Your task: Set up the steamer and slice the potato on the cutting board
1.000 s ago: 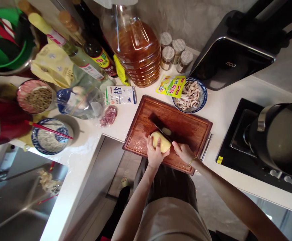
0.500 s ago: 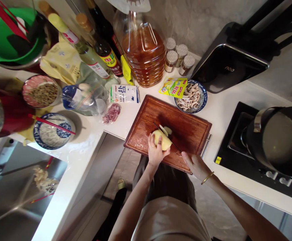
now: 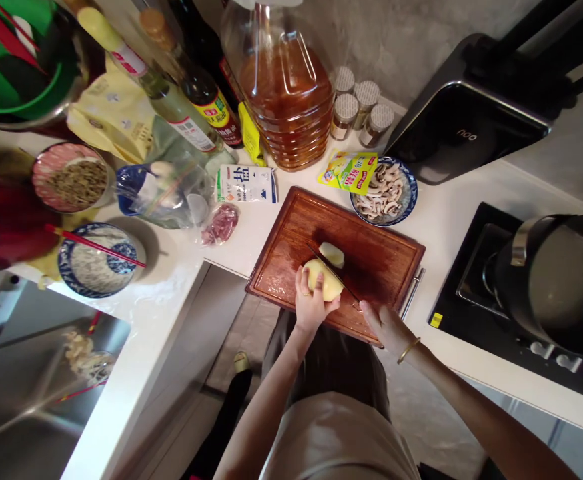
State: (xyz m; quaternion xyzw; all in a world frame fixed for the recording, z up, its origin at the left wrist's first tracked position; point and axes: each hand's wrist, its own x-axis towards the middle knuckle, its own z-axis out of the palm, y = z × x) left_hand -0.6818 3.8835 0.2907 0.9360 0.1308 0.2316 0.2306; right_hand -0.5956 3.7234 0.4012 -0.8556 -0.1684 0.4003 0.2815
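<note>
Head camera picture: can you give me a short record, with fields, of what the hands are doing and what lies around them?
Left hand: holds the potato down on the cutting board
Right hand: grips a knife, blade at the potato's far side
Cut piece: one slice lies just beyond the blade
Behind the board: plate of sliced mushrooms, salt packet, oil jug
Right side: dark pot on the stove
</note>
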